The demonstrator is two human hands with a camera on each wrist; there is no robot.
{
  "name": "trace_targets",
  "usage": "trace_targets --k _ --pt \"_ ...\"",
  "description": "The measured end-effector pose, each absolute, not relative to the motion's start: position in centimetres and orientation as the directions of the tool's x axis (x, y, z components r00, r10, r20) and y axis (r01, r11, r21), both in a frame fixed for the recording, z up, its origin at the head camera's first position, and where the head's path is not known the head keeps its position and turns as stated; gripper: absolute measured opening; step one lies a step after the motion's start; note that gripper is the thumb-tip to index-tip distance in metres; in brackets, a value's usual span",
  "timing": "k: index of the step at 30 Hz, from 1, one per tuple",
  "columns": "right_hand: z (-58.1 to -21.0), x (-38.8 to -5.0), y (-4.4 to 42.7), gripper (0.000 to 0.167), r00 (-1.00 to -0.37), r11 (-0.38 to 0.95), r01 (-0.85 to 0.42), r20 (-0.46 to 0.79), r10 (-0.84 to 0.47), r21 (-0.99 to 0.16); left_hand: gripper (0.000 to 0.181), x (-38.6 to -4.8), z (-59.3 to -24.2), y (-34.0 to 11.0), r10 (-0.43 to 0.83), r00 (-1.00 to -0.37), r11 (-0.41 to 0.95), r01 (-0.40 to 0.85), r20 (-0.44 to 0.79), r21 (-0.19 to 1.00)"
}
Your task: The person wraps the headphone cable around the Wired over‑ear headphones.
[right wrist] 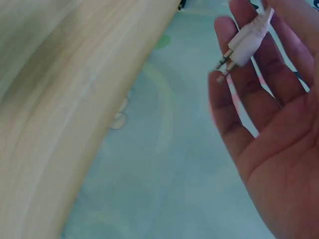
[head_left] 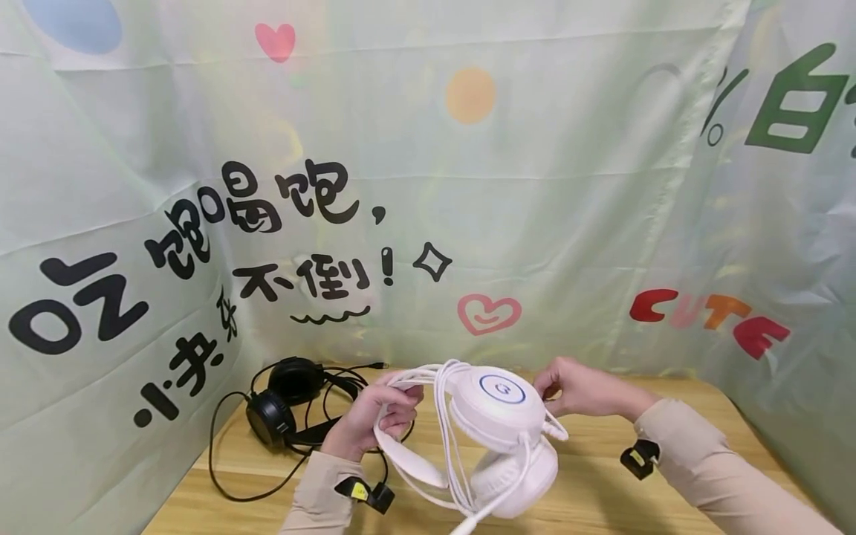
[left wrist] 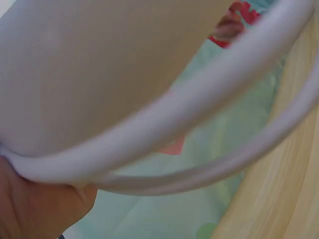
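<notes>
White over-ear headphones (head_left: 504, 409) hang above the table, their white cable looped several times around the headband and beside the ear cups. My left hand (head_left: 374, 417) grips the headband and the cable loops at the left end. In the left wrist view the white band (left wrist: 149, 132) fills much of the picture, with part of the hand (left wrist: 45, 206) under it. Just right of the ear cups is my right hand (head_left: 582, 388). Seen from the right wrist, it pinches a pair of white audio plugs (right wrist: 247, 44) with bare metal tips near its fingertips; the thumb is mostly out of sight.
Black headphones (head_left: 270, 420) lie on the wooden table (head_left: 602, 446) at the left, their black cable spread around them. Light printed cloth (head_left: 535, 223) walls in the table at the back and both sides. A small black device is strapped at each wrist.
</notes>
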State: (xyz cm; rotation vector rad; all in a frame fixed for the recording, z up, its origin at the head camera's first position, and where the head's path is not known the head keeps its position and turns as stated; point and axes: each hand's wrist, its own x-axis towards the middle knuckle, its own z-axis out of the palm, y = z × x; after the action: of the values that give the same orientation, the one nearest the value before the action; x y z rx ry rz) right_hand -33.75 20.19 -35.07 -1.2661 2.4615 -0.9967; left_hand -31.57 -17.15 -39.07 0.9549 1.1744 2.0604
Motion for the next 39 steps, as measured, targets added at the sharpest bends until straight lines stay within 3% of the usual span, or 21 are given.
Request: trace_targets --k 6,13,18,22,25,32,39 --pt "-33.3 -33.2 19.8 0.006 -0.582 0.406 -0.574 0.005 -0.813 -0.712 0.043 -30.6 -38.3 -17.0 0.763 -0.58 -0.305 0.065 0.285 0.95" --pt "-31.9 -32.1 17.5 0.004 -0.568 0.432 -0.534 -0.07 -0.82 -0.727 0.008 -29.4 -37.3 -15.7 0.782 -0.582 -0.05 0.301 0.225 0.952" --pt "-31.7 -31.6 16.1 0.004 -0.572 0.442 -0.49 -0.106 -0.813 -0.751 0.005 -28.7 -36.8 -14.7 0.793 -0.562 0.1 0.502 0.236 0.859" --pt "-31.4 -31.1 15.4 0.006 -0.575 0.446 -0.472 -0.118 -0.81 -0.76 0.015 -28.0 -36.3 -14.0 0.792 -0.534 0.149 0.638 0.295 0.755" --pt "-31.2 -30.7 15.1 0.004 -0.573 0.434 -0.461 -0.114 -0.812 -0.774 0.021 -27.4 -35.9 -13.6 0.767 -0.546 0.216 0.714 0.336 0.666" --pt "-31.1 -29.7 14.3 0.004 -0.593 0.416 -0.505 -0.046 -0.804 -0.757 0.025 -26.3 -35.6 -12.6 0.638 -0.61 0.39 0.782 0.471 0.486" --pt "-31.1 -29.1 14.2 0.008 -0.603 0.408 -0.537 -0.002 -0.798 -0.739 0.028 -26.1 -35.8 -12.2 0.53 -0.595 0.463 0.8 0.604 0.382"
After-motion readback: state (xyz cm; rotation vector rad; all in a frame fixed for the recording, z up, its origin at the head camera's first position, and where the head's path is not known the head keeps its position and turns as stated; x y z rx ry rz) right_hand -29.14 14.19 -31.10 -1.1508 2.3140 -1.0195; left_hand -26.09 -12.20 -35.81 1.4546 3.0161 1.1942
